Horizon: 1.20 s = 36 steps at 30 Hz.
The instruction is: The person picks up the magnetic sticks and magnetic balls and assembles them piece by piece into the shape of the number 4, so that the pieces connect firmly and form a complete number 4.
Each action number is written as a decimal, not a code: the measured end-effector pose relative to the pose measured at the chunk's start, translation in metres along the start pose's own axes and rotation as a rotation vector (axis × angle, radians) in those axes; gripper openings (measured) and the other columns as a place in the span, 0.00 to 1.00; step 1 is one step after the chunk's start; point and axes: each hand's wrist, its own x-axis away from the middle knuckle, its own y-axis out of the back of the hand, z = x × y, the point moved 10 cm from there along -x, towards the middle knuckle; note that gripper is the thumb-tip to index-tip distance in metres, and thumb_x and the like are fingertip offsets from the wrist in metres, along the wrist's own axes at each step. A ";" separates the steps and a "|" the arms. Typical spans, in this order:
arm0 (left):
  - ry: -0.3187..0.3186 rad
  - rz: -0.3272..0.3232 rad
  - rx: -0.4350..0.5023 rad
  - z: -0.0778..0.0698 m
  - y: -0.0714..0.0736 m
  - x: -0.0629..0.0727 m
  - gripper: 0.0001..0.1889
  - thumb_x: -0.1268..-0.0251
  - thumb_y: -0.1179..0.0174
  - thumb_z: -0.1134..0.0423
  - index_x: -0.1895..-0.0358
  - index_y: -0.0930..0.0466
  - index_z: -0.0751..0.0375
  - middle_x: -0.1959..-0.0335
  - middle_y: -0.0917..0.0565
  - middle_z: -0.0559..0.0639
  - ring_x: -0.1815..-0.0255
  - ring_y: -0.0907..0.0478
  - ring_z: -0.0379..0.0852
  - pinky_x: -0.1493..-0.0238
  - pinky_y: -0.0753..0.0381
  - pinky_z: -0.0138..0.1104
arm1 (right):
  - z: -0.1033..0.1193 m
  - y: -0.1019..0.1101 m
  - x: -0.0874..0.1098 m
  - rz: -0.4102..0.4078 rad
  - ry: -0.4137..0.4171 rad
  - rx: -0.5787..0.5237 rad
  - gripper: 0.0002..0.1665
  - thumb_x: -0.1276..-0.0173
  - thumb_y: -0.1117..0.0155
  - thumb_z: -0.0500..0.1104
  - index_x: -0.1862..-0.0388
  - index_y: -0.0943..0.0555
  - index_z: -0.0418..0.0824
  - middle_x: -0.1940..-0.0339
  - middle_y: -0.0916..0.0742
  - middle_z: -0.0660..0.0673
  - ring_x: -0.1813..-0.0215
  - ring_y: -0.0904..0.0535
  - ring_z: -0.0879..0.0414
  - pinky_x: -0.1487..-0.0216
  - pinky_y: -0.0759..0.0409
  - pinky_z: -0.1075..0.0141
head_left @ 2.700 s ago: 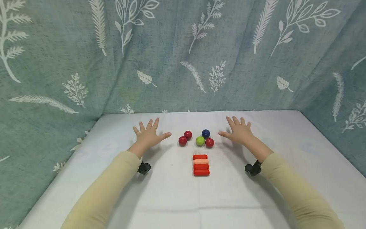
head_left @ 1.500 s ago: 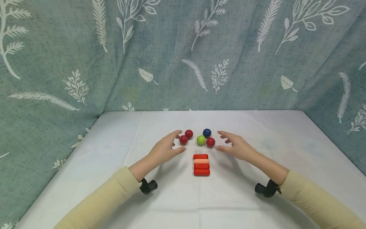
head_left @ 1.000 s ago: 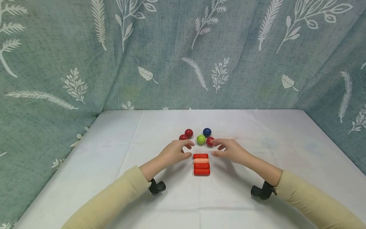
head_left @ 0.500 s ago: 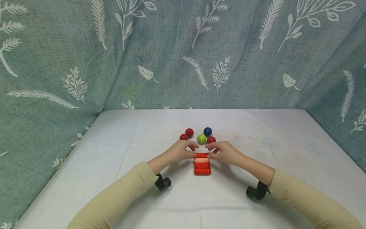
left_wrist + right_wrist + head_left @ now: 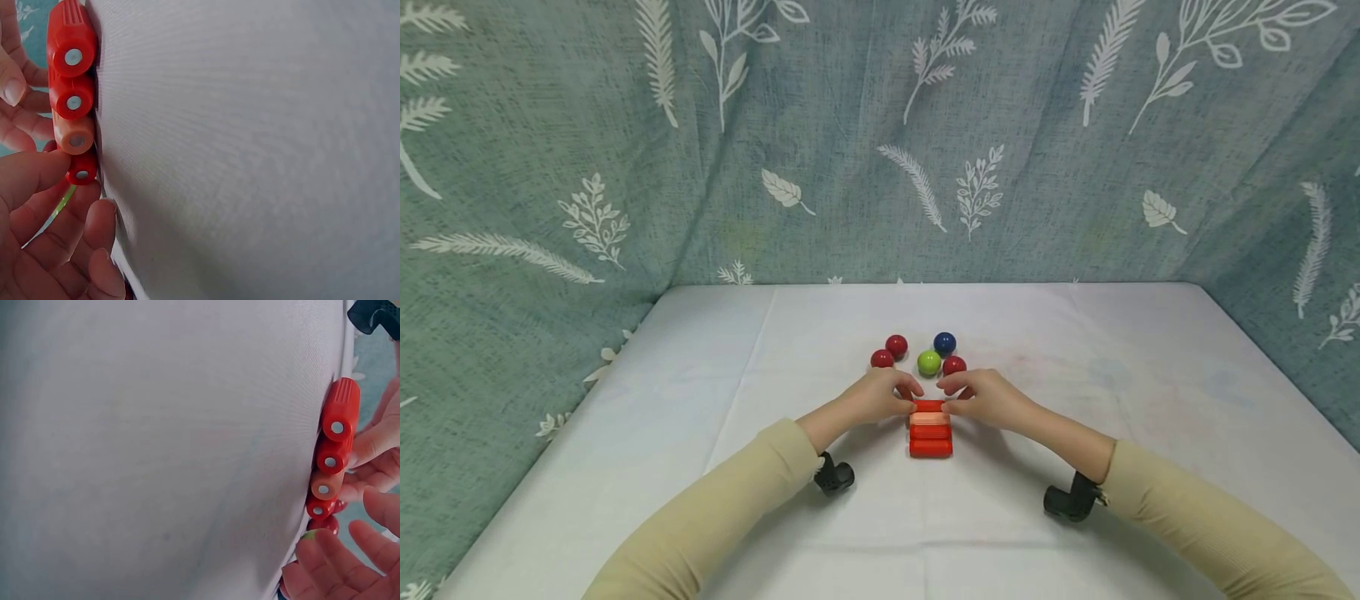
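Four-sided of nothing else, a row of magnetic building rods lies on the white cloth: a far red rod (image 5: 929, 406), a peach rod (image 5: 930, 419), then two red rods (image 5: 931, 448). At the far rod's left end, my left hand (image 5: 872, 394) has its thumb and a finger on either side; the left wrist view shows this red rod (image 5: 82, 169) between them, though a firm pinch is not visible. My right hand (image 5: 992, 397) is at the other end. Its thumb and fingers stand apart in the right wrist view, around no rod.
Just behind the hands lie two red balls (image 5: 897, 346) on the left. A green ball (image 5: 928, 362), a blue ball (image 5: 944, 342) and another red ball (image 5: 953, 366) sit to the right. Patterned curtain (image 5: 850, 167) hangs behind the table (image 5: 850, 517).
Both hands, first spread wide apart, have come inward and toward the rods, their fingers bending. Over the last half second they have barely moved. Rods and balls stay in place.
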 end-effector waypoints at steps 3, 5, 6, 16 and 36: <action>0.004 -0.001 -0.004 0.000 0.000 0.000 0.11 0.44 0.37 0.66 0.57 0.18 0.57 0.64 0.18 0.48 0.65 0.27 0.42 0.62 0.24 0.32 | 0.001 -0.001 -0.001 0.000 -0.006 0.003 0.19 0.41 0.36 0.37 0.50 0.21 0.35 0.59 0.16 0.42 0.60 0.21 0.52 0.59 0.21 0.65; 0.006 -0.001 -0.009 0.000 0.000 0.000 0.10 0.44 0.38 0.66 0.58 0.17 0.57 0.65 0.18 0.47 0.66 0.27 0.42 0.63 0.24 0.31 | 0.001 -0.001 -0.002 -0.002 -0.006 0.009 0.18 0.40 0.37 0.37 0.50 0.21 0.35 0.60 0.16 0.42 0.61 0.21 0.53 0.59 0.21 0.66; 0.008 -0.001 -0.012 0.000 0.000 0.001 0.09 0.44 0.38 0.66 0.58 0.17 0.57 0.65 0.18 0.46 0.66 0.27 0.42 0.63 0.25 0.31 | 0.001 -0.002 -0.002 -0.004 -0.003 0.014 0.18 0.40 0.37 0.36 0.50 0.21 0.35 0.60 0.16 0.42 0.61 0.21 0.53 0.59 0.21 0.66; 0.009 -0.007 -0.015 0.002 0.004 -0.001 0.09 0.44 0.38 0.67 0.59 0.17 0.59 0.67 0.18 0.48 0.69 0.27 0.42 0.68 0.26 0.30 | 0.009 -0.008 -0.011 -0.009 0.029 0.073 0.16 0.41 0.37 0.33 0.53 0.19 0.36 0.61 0.15 0.43 0.62 0.22 0.54 0.58 0.21 0.66; 0.046 -0.028 0.001 0.006 0.008 -0.001 0.08 0.44 0.38 0.67 0.60 0.16 0.59 0.67 0.18 0.48 0.67 0.28 0.43 0.66 0.26 0.30 | 0.007 -0.018 -0.027 0.008 -0.052 0.117 0.11 0.43 0.36 0.32 0.59 0.16 0.38 0.70 0.16 0.48 0.67 0.27 0.58 0.64 0.24 0.71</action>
